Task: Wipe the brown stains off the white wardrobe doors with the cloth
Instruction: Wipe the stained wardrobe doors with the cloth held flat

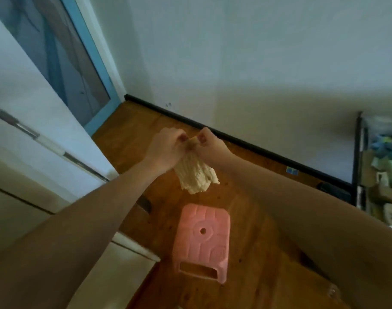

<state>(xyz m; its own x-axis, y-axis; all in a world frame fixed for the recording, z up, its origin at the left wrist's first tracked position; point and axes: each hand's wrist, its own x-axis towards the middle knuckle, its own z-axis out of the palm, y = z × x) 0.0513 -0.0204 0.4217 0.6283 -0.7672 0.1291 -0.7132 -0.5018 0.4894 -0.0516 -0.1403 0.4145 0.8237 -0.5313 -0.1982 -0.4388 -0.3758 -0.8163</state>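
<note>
A pale yellow cloth hangs bunched in front of me over the wooden floor. My left hand and my right hand pinch its top edge together, fingers curled, knuckles almost touching. The white wardrobe doors fill the left side of the view, with a long metal handle running across them. No brown stain is plain on the doors from this angle.
A pink plastic stool stands on the wooden floor just below the cloth. A blue-framed mirror leans at the left. A white wall with a black skirting board lies ahead. A cluttered dark shelf rack stands at the right.
</note>
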